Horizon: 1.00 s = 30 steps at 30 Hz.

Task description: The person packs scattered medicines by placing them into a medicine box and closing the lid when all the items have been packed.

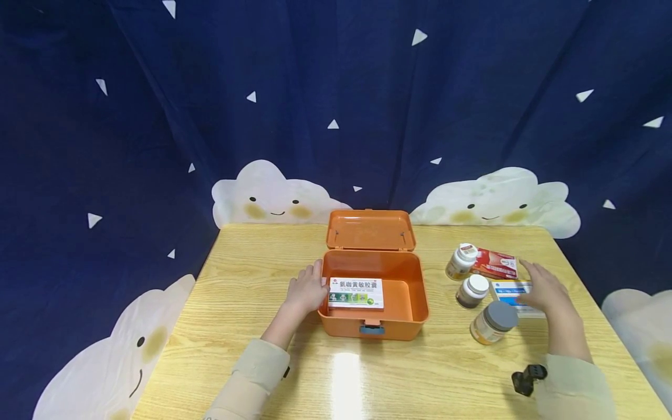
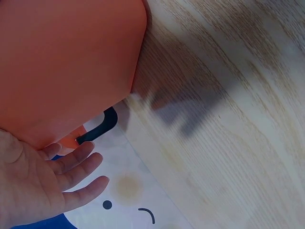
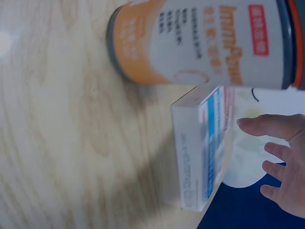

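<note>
My left hand rests at the left rim of an orange plastic box, its fingers loosely extended along the outside in the left wrist view; the thumb side is hidden there by the wall. Inside the box, on its left, lies a white and green medicine carton. Over on the right, my right hand hovers with spread fingers above a blue and white medicine carton, partly covering it in the head view. A grey-lidded supplement jar stands just left of that carton, large in the right wrist view.
Behind the blue and white carton lies a red carton. Two white-capped bottles, one nearer and one farther, stand to its left. The orange lid is folded back. A dark curtain hangs behind the wooden table.
</note>
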Available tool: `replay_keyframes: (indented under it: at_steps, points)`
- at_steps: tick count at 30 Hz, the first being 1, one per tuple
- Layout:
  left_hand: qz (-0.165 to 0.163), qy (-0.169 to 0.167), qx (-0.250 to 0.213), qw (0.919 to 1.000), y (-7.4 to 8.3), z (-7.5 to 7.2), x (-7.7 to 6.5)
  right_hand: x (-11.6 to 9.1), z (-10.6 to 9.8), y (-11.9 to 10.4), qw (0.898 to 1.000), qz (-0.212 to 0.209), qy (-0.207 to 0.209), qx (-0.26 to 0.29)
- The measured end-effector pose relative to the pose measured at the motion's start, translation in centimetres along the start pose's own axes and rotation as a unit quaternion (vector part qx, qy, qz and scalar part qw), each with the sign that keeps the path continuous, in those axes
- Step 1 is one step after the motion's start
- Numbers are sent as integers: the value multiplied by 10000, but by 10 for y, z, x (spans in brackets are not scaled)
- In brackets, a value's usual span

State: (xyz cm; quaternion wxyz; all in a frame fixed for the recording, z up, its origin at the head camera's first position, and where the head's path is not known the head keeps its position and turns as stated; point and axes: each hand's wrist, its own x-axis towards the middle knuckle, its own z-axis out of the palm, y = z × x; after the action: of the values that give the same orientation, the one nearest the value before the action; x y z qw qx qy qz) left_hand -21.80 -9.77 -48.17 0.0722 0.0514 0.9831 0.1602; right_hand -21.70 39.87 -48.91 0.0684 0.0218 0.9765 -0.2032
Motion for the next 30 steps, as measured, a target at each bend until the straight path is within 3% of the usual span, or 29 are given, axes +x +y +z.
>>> replay_keyframes:
  at_steps: [8,14,20,30]
  points:
    - [8,21,-97,10000,0,1,0,-1,9,15,9977,158,-633,158]
    - [51,89,-120,9999,-3,5,4,2,13,19,9941,112,-1078,-35]
    - [-2,26,-99,9999,-1,2,1,6,18,22,9925,49,-1186,-300]
    - [4,18,-78,10000,0,0,0,14,25,25,9905,151,-1340,-272]
